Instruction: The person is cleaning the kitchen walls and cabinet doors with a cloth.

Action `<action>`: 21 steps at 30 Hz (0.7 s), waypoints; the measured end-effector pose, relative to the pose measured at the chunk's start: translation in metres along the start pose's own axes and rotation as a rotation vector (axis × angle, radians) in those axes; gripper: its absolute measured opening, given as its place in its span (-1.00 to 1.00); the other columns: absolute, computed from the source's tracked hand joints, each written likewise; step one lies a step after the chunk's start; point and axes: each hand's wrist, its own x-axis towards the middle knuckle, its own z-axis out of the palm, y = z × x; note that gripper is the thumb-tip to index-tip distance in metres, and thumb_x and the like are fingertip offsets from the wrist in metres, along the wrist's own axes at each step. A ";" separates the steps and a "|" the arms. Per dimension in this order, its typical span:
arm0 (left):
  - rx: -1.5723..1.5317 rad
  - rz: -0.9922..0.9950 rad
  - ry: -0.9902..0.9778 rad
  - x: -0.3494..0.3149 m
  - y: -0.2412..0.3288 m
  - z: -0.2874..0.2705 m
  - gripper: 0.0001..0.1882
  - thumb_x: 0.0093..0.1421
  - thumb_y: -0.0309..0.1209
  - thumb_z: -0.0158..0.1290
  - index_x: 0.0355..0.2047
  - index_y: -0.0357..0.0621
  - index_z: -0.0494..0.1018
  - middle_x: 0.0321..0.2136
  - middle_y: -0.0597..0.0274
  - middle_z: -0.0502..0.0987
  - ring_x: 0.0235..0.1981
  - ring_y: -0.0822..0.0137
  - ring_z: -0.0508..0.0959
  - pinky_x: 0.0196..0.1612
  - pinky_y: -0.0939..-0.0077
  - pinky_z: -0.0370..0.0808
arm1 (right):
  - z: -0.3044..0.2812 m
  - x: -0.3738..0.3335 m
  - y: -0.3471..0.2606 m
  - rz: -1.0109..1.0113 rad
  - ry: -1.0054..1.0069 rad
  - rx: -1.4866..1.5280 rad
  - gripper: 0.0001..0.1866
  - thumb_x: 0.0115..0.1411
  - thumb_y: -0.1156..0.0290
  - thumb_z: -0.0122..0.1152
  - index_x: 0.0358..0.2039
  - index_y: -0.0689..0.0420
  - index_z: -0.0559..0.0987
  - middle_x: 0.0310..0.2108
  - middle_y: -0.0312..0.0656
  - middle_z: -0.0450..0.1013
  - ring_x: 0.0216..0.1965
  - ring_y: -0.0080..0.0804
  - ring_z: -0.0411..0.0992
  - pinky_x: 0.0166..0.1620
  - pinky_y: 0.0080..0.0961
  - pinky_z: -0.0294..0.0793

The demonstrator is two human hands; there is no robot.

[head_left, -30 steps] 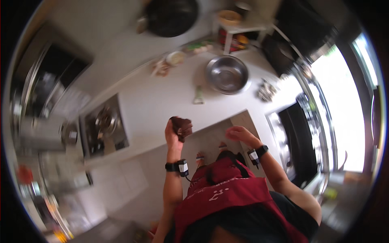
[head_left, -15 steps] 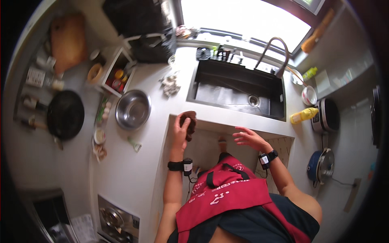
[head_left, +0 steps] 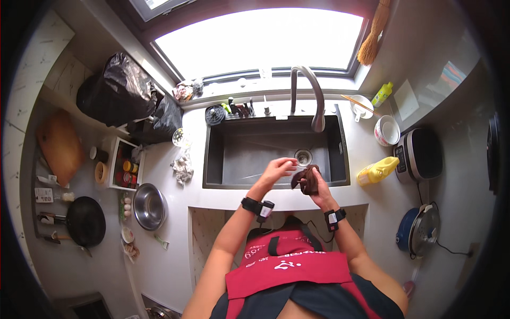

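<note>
A crumpled dark brown cloth (head_left: 308,181) is gripped in my right hand (head_left: 323,195) above the front rim of the black sink (head_left: 255,186). Just left of it, my left hand (head_left: 277,171) holds nothing, its fingers stretched out toward the cloth. The drain (head_left: 303,157) lies beyond both hands, and a curved grey faucet (head_left: 317,114) rises at the back of the sink. Part of the cloth is hidden by my right fingers.
A yellow bottle (head_left: 377,170) and a bowl (head_left: 387,131) stand right of the sink. A rice cooker (head_left: 421,158) and a blue pot (head_left: 408,229) are farther right. Left are a crumpled rag (head_left: 183,170), a steel bowl (head_left: 150,206), eggs (head_left: 127,207) and a black frying pan (head_left: 86,221).
The brown cloth has passed from my left hand to my right. Both hands have come together at the sink's front edge, and the view has shifted.
</note>
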 end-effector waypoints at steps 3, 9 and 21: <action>-0.063 -0.126 0.196 0.045 -0.004 -0.035 -0.67 0.44 -0.30 -0.01 0.10 -0.22 0.47 -0.07 0.10 0.60 -0.05 0.31 0.62 0.00 0.42 0.59 | -0.015 0.028 -0.017 0.005 0.085 0.053 -0.59 0.40 0.03 0.10 0.03 0.10 0.48 -0.15 -0.16 0.54 -0.23 -0.29 0.55 -0.21 -0.43 0.55; -0.096 -0.284 0.399 0.139 -0.025 -0.085 -0.71 0.42 -0.27 0.00 -0.01 -0.21 0.47 -0.16 0.06 0.65 -0.20 0.30 0.68 -0.21 0.45 0.65 | -0.038 0.080 -0.031 0.071 0.100 0.146 -0.72 0.42 0.26 0.06 0.05 0.10 0.47 -0.10 -0.13 0.55 -0.08 -0.27 0.53 -0.06 -0.33 0.55; -0.319 -0.343 0.509 0.268 -0.087 -0.150 -0.72 0.48 -0.23 -0.09 -0.08 -0.23 0.39 -0.21 -0.01 0.66 -0.40 0.35 0.65 -0.44 0.54 0.62 | -0.031 0.139 -0.046 -0.057 0.208 0.334 -0.74 0.37 0.15 0.15 -0.10 0.06 0.48 -0.23 -0.08 0.56 -0.26 -0.21 0.58 -0.25 -0.29 0.60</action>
